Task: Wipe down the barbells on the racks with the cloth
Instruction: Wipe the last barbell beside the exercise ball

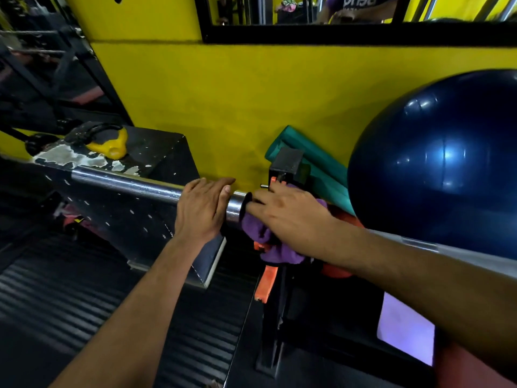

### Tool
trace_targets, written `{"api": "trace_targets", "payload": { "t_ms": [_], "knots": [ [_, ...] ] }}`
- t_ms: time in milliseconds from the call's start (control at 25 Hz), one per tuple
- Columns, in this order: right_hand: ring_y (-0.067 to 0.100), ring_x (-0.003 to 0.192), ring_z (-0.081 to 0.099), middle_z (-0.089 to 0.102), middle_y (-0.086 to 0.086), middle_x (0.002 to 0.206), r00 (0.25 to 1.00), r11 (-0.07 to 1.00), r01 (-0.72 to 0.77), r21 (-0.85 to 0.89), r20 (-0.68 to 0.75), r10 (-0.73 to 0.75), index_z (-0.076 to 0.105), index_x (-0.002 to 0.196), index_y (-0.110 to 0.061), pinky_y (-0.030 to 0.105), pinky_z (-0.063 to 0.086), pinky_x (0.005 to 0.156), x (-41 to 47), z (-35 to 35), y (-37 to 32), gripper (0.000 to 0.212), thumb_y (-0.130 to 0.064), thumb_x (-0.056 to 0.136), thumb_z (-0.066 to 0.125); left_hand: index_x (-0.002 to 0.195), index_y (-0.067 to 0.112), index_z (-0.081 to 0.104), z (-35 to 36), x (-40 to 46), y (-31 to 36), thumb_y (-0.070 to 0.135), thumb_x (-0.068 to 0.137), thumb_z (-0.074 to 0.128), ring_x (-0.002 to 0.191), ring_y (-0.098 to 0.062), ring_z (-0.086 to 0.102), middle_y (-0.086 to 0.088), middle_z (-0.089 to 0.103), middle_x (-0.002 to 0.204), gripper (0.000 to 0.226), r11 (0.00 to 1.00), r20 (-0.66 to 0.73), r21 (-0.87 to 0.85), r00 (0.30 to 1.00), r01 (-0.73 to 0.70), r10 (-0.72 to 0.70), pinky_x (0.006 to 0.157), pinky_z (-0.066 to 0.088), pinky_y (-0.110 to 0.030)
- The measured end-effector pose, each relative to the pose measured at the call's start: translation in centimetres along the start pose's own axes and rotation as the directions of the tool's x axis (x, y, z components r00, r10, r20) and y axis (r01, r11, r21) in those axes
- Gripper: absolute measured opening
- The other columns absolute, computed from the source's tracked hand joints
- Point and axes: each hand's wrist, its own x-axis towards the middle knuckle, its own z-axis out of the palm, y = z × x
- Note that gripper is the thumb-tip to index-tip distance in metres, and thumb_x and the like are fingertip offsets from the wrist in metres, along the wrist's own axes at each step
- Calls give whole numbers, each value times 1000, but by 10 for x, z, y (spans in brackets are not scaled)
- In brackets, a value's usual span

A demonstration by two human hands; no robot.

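Note:
A chrome barbell (126,182) runs from the left middle across to the right, resting on a black rack upright (285,166). My left hand (202,208) lies over the sleeve of the bar, fingers wrapped around it. Just to its right, my right hand (285,211) presses a purple cloth (268,242) against the bar beside the rack, fingers curled into the cloth. The cloth hangs down below the bar. The bar's shaft continues right (414,243) behind my right forearm.
A big blue exercise ball (436,163) fills the right side. Green rolled mats (313,161) lean on the yellow wall. A black box (156,161) with a yellow kettlebell (107,144) stands left. Orange rack padding (268,278) hangs below the cloth. Ribbed black flooring lies underneath.

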Motion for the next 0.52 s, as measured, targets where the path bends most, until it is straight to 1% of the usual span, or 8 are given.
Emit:
{"api": "trace_targets", "payload": {
  "t_ms": [40,120,200,280,320,400,480,520],
  "knots": [
    [26,96,57,59,1,115,999,1000,-5,7,36,5,59,122,-22,38,51,70,-12,-4,9,33,-10,94,49,127,15,67,1,-4,1,28,110,28,113,-21,65,-2,72,121,45,1000,-2,-1,1000,13,-13,110,36,-43],
    [24,105,52,51,-4,129,986,999,-37,39,163,30,50,136,-29,39,53,74,-39,-16,29,47,-9,93,48,132,14,65,2,-15,4,30,109,25,130,-19,55,-3,65,135,48,997,-20,1,997,74,-74,121,23,-46],
    [21,106,52,47,-8,130,963,997,-65,44,266,51,46,137,-35,38,54,76,-68,-29,46,51,-13,92,55,138,11,59,2,-23,9,33,109,21,142,-21,44,-6,56,146,53,990,-16,14,990,141,-140,125,13,-51],
    [21,102,55,49,-8,123,951,998,-59,13,305,52,47,129,-38,40,56,73,-89,-39,55,48,-15,88,59,146,9,50,1,-25,13,36,109,18,149,-23,34,-8,46,155,56,985,14,47,986,164,-165,126,7,-51],
    [21,99,57,51,-8,119,954,999,-47,5,297,43,46,125,-38,40,56,69,-93,-42,57,49,-15,84,62,150,8,45,0,-24,13,37,109,16,151,-23,29,-9,41,159,58,982,26,67,984,174,-176,127,5,-50],
    [23,94,60,55,-5,113,978,999,-49,3,202,48,47,120,-34,39,56,61,-85,-40,55,57,-11,72,68,157,6,31,0,-23,14,39,108,14,155,-22,18,-9,28,165,61,975,47,84,977,204,-208,127,1,-47],
    [25,97,59,58,-2,115,996,998,-57,4,68,57,54,120,-27,40,56,63,-51,-36,37,60,-8,66,73,160,5,20,1,-25,17,40,108,14,157,-21,8,-10,16,169,63,965,46,69,966,252,-255,128,-1,-44],
    [25,97,59,60,-1,114,999,999,-34,7,12,34,58,119,-24,39,55,66,-31,-32,25,58,-7,66,74,160,4,18,2,-25,19,41,108,15,157,-21,6,-11,12,169,64,959,45,59,959,277,-280,128,1,-43]
  ]
}}
